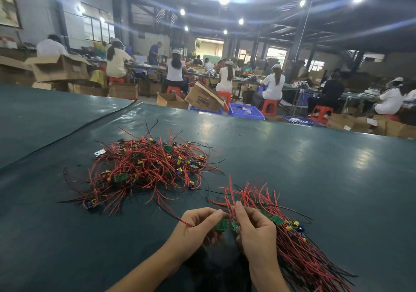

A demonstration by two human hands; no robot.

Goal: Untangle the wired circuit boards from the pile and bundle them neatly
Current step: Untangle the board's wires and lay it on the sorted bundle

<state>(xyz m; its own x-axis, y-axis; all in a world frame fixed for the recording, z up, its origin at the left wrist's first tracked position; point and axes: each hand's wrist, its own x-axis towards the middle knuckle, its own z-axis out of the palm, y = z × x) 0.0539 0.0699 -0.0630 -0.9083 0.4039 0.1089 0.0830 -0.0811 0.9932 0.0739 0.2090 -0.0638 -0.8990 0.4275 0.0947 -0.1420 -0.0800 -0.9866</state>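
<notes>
A tangled pile (pixel 146 167) of small green circuit boards with red and black wires lies on the dark green table (pixel 315 179), left of centre. A straighter bundle (pixel 290 240) of the same wired boards lies to the right, wires fanned toward the near edge. My left hand (pixel 195 226) pinches a green board (pixel 221 225) with red and black wires trailing left. My right hand (pixel 254 231) holds another green board (pixel 235 225) beside it, at the bundle's left edge. Both hands hover just above the table.
A seam in the table cover (pixel 67 134) runs diagonally at the left. Beyond the far edge stand cardboard boxes (pixel 202 99), blue crates (pixel 246 111) and red stools, with several seated people at work benches.
</notes>
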